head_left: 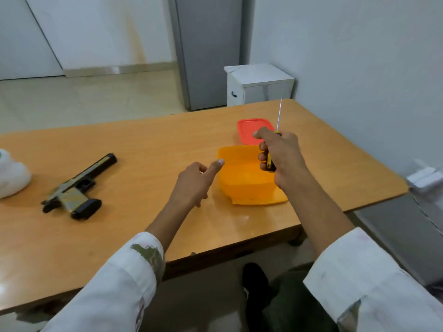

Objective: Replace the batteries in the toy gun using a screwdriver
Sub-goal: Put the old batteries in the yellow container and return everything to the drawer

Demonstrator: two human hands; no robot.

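Note:
The toy gun (76, 188) lies flat on the wooden table (148, 144) at the left, barrel pointing to the far right, grip toward me. My right hand (280, 159) grips a screwdriver (278, 116) by its yellow-and-black handle above the orange container (239, 173), with the thin metal shaft pointing up and away. My left hand (194, 183) hovers just left of the container, fingers loosely curled and thumb extended, holding nothing. No batteries are visible.
A red lid (249, 127) lies on the table behind the orange container. A white rounded object (12, 173) sits at the table's left edge. A small white cabinet (259, 85) stands beyond the far edge, and a pale object (424, 176) sits to the right.

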